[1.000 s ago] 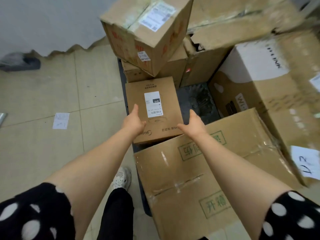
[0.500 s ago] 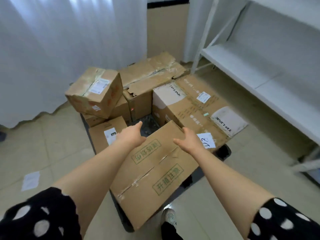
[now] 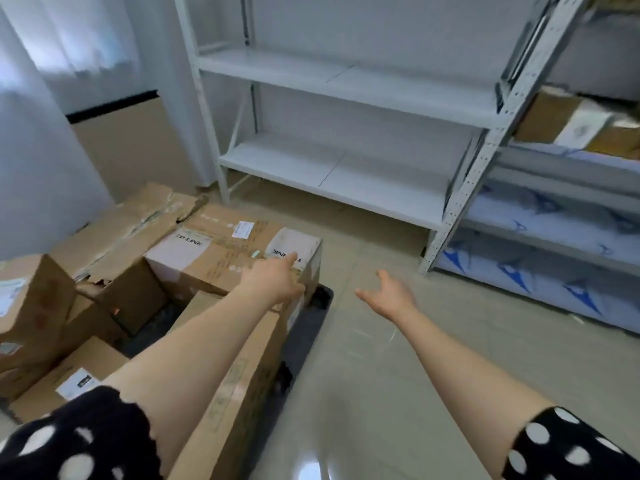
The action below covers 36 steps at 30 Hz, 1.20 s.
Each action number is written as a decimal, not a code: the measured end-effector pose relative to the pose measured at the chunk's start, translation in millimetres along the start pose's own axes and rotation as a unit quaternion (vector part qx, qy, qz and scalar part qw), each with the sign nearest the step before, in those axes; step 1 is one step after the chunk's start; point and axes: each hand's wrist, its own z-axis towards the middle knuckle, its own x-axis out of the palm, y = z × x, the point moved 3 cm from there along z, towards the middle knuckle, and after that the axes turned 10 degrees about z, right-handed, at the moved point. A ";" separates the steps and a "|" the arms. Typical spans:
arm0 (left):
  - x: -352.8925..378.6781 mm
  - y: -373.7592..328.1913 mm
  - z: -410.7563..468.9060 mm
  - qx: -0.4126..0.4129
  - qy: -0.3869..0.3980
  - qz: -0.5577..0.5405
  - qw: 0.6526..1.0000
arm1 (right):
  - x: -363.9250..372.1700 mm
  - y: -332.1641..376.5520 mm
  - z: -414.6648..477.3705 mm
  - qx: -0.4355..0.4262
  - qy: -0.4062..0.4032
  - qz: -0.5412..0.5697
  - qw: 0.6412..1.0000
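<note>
L. hand (image 3: 273, 278): fingers (image 3: 289, 259) are held straight over the right end of the printed carton (image 3: 221, 251); contact cannot be told. R. hand (image 3: 388, 294): fingers are spread, nothing is held, above the floor (image 3: 381, 375). The carton is stacked among other boxes (image 3: 131, 230) on a dark platform (image 3: 322, 299), near white shelving (image 3: 346, 88).

brown cardboard boxes (image 3: 221, 258), white shelving (image 3: 346, 88), black white-dotted sleeves (image 3: 79, 441).

Single head view (wide-angle); faces forward and down; cartons (image 3: 221, 251) close at lower left; shelving (image 3: 346, 88) farther ahead.
</note>
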 end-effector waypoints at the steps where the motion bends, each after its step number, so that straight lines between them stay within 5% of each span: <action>1: -8.6 -30.7 7.6 0.016 -0.006 0.007 1.000 | -21.7 -19.4 3.6 0.004 -0.013 0.005 1.000; 14: -59.2 -508.8 102.8 0.247 -0.016 0.035 0.968 | -298.7 -356.3 48.6 0.151 -0.164 0.164 0.961; 36: -91.1 -1026.9 281.0 0.478 0.024 0.088 0.874 | -562.5 -691.5 180.9 0.320 -0.303 0.283 0.852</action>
